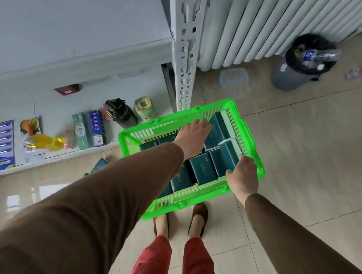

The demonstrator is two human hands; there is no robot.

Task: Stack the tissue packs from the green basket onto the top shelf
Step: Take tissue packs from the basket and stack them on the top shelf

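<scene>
Centre frame: slotted green plastic basket holding glossy dark-teal rectangular tissue packs, print illegible. Right hand grips its near rim; left hand reaches inside, grasp hidden

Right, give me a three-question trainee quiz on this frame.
1. True or false: the green basket is resting on the shelf.
2. Which hand grips the basket's rim? A) left B) right
3. Fill in: the left hand reaches over the dark teal ____ inside the basket.

Key: 1 false, it is held above the floor beside the shelf post; 2 B, the right hand; 3 tissue packs.
</scene>
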